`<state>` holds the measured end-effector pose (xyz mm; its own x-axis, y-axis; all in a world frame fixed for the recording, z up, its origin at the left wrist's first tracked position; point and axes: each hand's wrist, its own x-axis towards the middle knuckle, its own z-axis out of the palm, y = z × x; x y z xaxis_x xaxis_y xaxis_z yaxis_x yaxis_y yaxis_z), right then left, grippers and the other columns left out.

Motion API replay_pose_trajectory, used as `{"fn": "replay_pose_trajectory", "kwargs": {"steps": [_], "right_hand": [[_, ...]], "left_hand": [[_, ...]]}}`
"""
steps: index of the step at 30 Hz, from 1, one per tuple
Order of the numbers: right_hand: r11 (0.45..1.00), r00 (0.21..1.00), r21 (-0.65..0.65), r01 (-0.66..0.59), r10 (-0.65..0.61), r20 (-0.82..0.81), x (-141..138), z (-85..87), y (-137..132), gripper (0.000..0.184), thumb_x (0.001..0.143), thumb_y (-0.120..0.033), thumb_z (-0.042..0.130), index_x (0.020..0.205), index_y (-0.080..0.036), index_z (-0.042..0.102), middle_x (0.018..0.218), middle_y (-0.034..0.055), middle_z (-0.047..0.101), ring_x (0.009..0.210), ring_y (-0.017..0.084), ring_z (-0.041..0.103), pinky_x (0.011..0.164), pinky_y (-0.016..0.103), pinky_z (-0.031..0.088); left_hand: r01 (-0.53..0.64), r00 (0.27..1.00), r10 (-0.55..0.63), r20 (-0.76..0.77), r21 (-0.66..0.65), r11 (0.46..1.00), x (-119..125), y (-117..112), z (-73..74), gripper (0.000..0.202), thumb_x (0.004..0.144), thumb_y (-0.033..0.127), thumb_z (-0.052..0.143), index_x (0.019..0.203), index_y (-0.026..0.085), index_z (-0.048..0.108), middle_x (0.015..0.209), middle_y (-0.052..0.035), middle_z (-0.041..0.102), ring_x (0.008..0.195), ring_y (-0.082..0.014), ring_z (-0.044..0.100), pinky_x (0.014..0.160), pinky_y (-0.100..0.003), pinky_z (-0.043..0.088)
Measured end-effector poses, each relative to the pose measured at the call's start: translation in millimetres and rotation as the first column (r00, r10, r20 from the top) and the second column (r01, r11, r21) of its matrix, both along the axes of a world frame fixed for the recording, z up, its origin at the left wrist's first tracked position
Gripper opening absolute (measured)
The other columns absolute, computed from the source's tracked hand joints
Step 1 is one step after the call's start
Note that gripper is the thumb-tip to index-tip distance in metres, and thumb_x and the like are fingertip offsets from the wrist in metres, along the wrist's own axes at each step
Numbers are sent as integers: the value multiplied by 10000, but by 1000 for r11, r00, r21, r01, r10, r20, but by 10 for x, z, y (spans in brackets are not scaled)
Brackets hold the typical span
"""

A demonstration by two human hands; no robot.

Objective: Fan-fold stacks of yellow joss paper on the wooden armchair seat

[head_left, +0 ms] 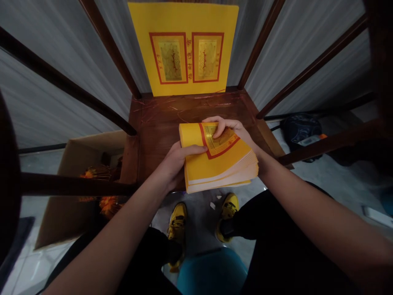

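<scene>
The person's forearms (116, 221) reach over a dark wooden chair seat (190, 108), where the left hand (175, 164) clamps a thick stack of yellow joss paper (221, 164), thumb on top, and the right hand (233, 131) curls partly closed over its far corner.

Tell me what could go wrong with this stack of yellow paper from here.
The fanned stack of yellow joss paper overhangs the front edge of the wooden chair seat, so loose sheets could slide onto the floor. Only the left hand and right hand appear to control it, so a slip might scatter it. The upright yellow sheet at the back of the seat looks unsecured and could tip forward.
</scene>
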<state>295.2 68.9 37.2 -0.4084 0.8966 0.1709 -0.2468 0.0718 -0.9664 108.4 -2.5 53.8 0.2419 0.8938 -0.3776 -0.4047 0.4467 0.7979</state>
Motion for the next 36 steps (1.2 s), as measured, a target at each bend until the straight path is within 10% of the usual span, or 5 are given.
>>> {"fn": "replay_pose_trajectory", "kwargs": {"steps": [6, 12, 22, 28, 36], "right_hand": [[997, 1000, -78, 6, -5, 13, 158, 110, 13, 38, 757, -238, 711, 761, -232, 747, 1146, 41, 755, 1039, 266, 704, 896, 416, 590], [964, 990, -258, -59, 22, -142, 165, 16, -72, 512, 952, -626, 631, 1360, -315, 624, 1223, 41, 757, 1007, 261, 748, 829, 426, 628], [902, 935, -347, -258, 323, 144, 66, -66, -171, 388, 786, -377, 913, 1080, -158, 785, 963, 52, 780, 601, 112, 651, 367, 189, 482], [894, 876, -295, -337, 412, 252, 155, -102, -124, 529, 943, -689, 663, 951, -160, 658, 708, 51, 757, 451, 118, 637, 318, 189, 388], [988, 844, -55, -145, 153, 514, 104, -151, -189, 571, 1023, -744, 441, 882, -209, 582, 593, -37, 582, 471, 107, 511, 441, 225, 386]], "left_hand": [[-39, 998, 44, -35, 129, 991, -101, 55, -62, 501, 709, 230, 887, 1187, 148, 760, 1103, -138, 821, 1032, -364, 788, 941, -452, 656], [-143, 973, 199, -120, 366, 919, -226, 150, -16, 544, 690, 277, 947, 1177, 191, 721, 1248, -111, 780, 1161, -337, 738, 954, -380, 635], [-192, 969, 232, -82, 340, 921, -294, 207, -164, 521, 653, 216, 966, 1111, 191, 719, 1162, -81, 791, 1131, -302, 745, 982, -359, 615], [-180, 973, 218, -72, 347, 920, -348, 242, -309, 562, 651, 267, 978, 1132, 147, 711, 1214, -129, 776, 1100, -329, 752, 1001, -454, 621], [-201, 968, 237, -77, 320, 926, -352, 228, -390, 536, 672, 271, 976, 1135, 154, 733, 1206, -125, 782, 1039, -292, 762, 965, -426, 627]]}}
